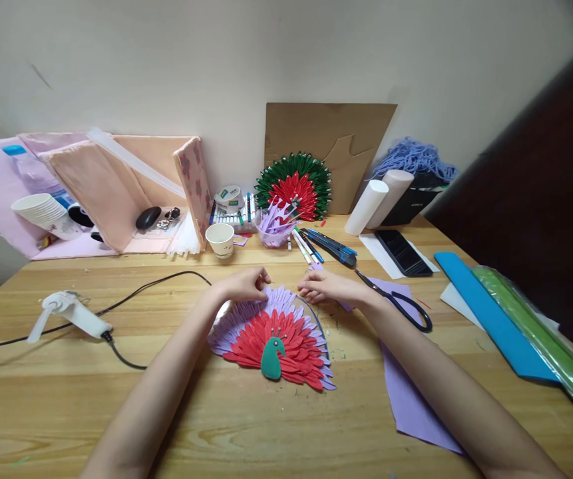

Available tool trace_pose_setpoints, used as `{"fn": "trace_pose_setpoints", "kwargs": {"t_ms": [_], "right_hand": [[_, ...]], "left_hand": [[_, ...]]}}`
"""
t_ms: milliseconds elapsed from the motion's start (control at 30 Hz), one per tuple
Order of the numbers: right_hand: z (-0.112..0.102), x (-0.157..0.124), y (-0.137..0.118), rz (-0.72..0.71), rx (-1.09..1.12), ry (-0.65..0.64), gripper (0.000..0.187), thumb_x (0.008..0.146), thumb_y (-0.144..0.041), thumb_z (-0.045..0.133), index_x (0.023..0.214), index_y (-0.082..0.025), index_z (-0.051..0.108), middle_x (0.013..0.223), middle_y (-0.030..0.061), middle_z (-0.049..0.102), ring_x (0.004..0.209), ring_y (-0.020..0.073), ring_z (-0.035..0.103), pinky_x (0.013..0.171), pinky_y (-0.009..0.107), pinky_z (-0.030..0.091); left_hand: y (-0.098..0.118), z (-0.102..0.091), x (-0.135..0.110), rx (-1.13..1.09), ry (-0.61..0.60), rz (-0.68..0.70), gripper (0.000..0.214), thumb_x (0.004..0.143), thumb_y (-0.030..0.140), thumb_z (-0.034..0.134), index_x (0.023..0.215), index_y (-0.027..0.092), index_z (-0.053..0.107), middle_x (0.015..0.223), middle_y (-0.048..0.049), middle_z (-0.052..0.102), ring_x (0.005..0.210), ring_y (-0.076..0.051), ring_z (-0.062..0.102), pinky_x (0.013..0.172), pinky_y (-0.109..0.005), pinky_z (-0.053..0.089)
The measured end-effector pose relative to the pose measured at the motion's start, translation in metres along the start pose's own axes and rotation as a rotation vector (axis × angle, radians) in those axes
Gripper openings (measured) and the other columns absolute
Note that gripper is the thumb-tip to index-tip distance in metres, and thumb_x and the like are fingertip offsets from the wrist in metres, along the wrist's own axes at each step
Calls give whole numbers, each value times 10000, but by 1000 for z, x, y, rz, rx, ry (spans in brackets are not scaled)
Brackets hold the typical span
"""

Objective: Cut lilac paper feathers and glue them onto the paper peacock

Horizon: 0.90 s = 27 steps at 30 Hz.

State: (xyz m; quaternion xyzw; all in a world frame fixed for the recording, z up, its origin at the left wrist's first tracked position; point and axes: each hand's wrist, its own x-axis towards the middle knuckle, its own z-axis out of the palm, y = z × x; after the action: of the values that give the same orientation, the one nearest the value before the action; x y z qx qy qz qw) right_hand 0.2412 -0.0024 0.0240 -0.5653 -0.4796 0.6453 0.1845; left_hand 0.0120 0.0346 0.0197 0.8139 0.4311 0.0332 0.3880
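Note:
A paper peacock (270, 359) lies flat on the table, with a green body, red feathers and an outer fan of purple feathers. Bare backing with a dark rim shows at its upper right. My left hand (247, 285) is at the top left of the fan, its fingers curled in over the purple feathers. Beyond the bare section, my right hand (323, 287) has its fingertips pinched together. Whatever either hand holds is too small or hidden to make out. Purple crepe paper (410, 399) lies partly under my right forearm, beside black scissors (406, 309).
A white glue gun (79, 316) with a black cord lies left. Behind stand a paper cup (220, 241), a bowl of purple strips (275, 229), a green-and-red peacock (296, 186) and cardboard (331, 133). A utility knife (331, 247), phone (403, 253) and blue sheet (496, 316) lie right.

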Motion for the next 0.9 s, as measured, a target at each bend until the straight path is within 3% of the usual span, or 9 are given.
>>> {"fn": "trace_pose_setpoints", "kwargs": {"t_ms": [333,667,900], "right_hand": [[6,-5,-8,30,-81,70,114,847,-172,484,763,-127,548,814,62,628,588,65,580,597,185,498],[2,-18,-4,35,126,7,159,856,-161,450,848,-109,599,967,135,668,856,123,642,862,249,496],[-1,-24,-6,221,93,51,118,801,-143,500,757,-112,605,783,99,670,719,116,646,777,236,519]], "left_hand": [[12,5,-2,118,33,-87,449,560,242,602,989,145,510,779,-14,563,693,-161,535,575,-241,409],[14,7,0,109,38,-143,448,541,205,579,977,142,501,809,-41,585,732,-190,557,565,-256,405],[8,6,2,89,19,-131,428,549,205,587,964,170,490,804,-23,584,744,-179,567,573,-241,411]]}}
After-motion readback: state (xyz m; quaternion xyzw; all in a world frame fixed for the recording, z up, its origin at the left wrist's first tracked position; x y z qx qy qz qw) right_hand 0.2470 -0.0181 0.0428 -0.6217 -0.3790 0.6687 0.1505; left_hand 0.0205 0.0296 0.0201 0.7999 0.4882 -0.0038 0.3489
